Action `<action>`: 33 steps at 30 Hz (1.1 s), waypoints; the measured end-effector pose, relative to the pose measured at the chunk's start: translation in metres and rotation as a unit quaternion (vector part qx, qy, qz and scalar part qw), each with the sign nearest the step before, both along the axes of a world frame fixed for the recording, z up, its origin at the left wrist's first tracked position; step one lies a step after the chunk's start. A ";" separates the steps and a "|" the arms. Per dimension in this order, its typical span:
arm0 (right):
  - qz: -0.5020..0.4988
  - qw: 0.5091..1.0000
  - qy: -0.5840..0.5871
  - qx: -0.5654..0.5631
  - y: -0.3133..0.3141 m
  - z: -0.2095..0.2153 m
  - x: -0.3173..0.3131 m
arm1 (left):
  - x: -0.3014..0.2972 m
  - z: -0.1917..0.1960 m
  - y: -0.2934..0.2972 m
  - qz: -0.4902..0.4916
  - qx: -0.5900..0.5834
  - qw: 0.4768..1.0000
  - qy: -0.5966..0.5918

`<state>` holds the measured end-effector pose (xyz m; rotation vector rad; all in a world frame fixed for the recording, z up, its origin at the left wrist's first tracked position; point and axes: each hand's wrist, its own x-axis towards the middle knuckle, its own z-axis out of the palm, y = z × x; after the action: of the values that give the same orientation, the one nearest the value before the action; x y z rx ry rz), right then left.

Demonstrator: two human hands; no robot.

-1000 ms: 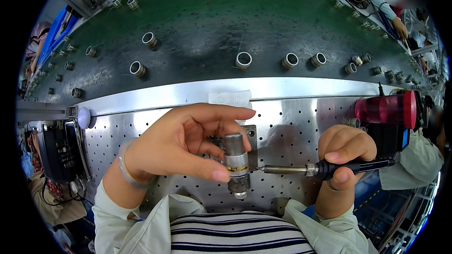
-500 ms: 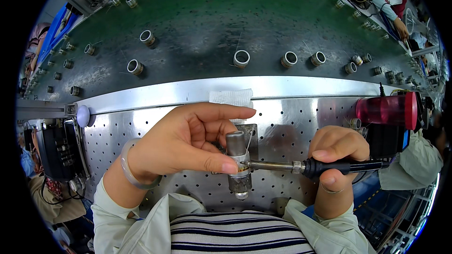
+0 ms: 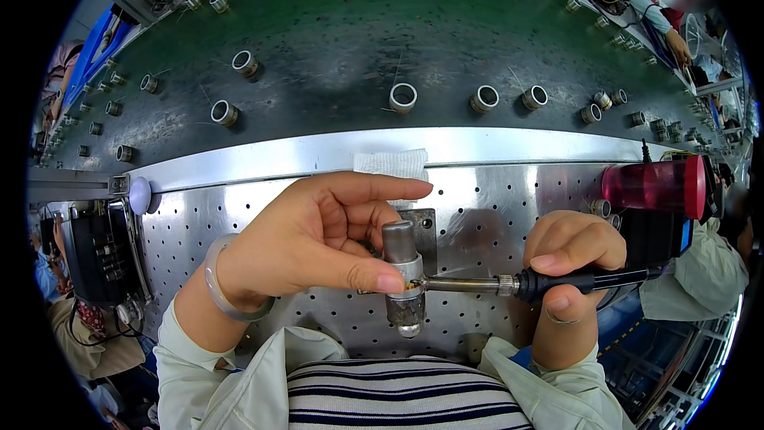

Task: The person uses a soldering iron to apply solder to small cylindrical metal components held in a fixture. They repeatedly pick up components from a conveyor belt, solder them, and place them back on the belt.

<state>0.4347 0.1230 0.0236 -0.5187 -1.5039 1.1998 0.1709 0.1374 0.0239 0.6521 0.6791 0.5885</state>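
My right hand (image 3: pixel 573 259) grips the black handle of a soldering iron (image 3: pixel 465 285). The iron points left, its tip at the side of a metal ring (image 3: pixel 414 269). That ring sits around an upright-looking metal cylinder fixture (image 3: pixel 399 240), whose grey rounded end shows above it and a scuffed lower end below. The thumb of my left hand (image 3: pixel 310 239) presses on the ring's left side; the index finger stretches out above, and the other fingers curl behind, partly hidden. Behind the cylinder is a dark metal plate (image 3: pixel 426 231).
A perforated metal worktop (image 3: pixel 493 199) lies under my hands. Beyond its rail, a green belt (image 3: pixel 334 24) carries several metal rings, one (image 3: pixel 403 97) straight ahead. A white cloth (image 3: pixel 390 162) lies on the rail. At right stands a red, clear-walled container (image 3: pixel 649 187); a co-worker's hand (image 3: pixel 678 48) shows far right.
The rings on the belt have shifted slightly left. A thin strand seen beside the cylinder's top no longer shows. My hands and the iron have barely moved.
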 end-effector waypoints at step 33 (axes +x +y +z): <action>0.017 0.998 -0.038 0.055 0.004 0.003 0.006 | 0.004 0.007 -0.001 -0.004 0.003 1.000 -0.003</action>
<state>0.4402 0.1268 0.0266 -0.4702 -1.6392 1.1269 0.1753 0.1365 0.0313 0.6576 0.6692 0.5844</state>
